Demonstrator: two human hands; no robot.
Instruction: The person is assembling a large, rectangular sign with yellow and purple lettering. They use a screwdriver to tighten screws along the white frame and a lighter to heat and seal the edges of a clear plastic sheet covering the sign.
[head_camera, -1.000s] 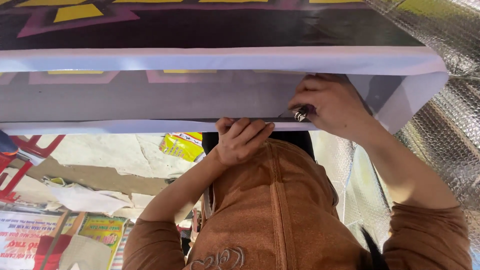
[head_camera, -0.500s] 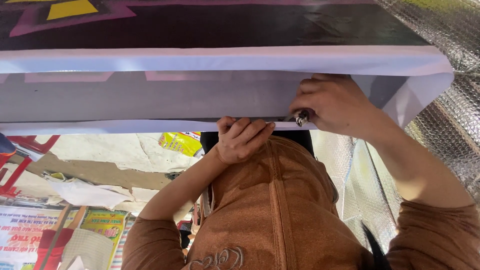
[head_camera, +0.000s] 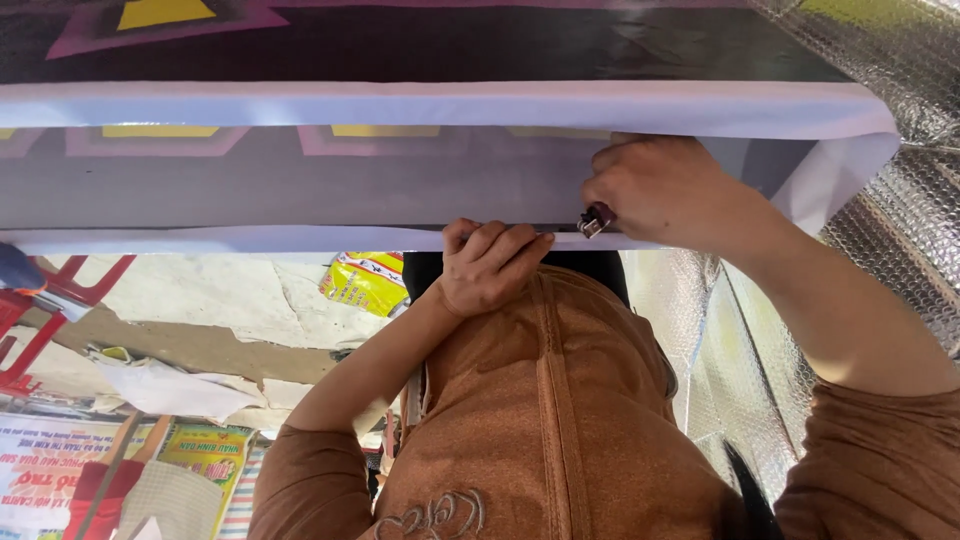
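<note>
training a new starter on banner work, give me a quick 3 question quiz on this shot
1. True or false: the left hand grips the lower folded edge of the printed banner.
2. Which hand holds the small metal tool? A) left hand B) right hand C) neither
3. What kind of material lies at the far right, beside the banner's corner?

Key:
1. True. Its fingers curl over the white hem at the near edge.
2. B. The tool's tip shows just below the right hand, at the hem.
3. Shiny silver bubble-foil sheeting.
</note>
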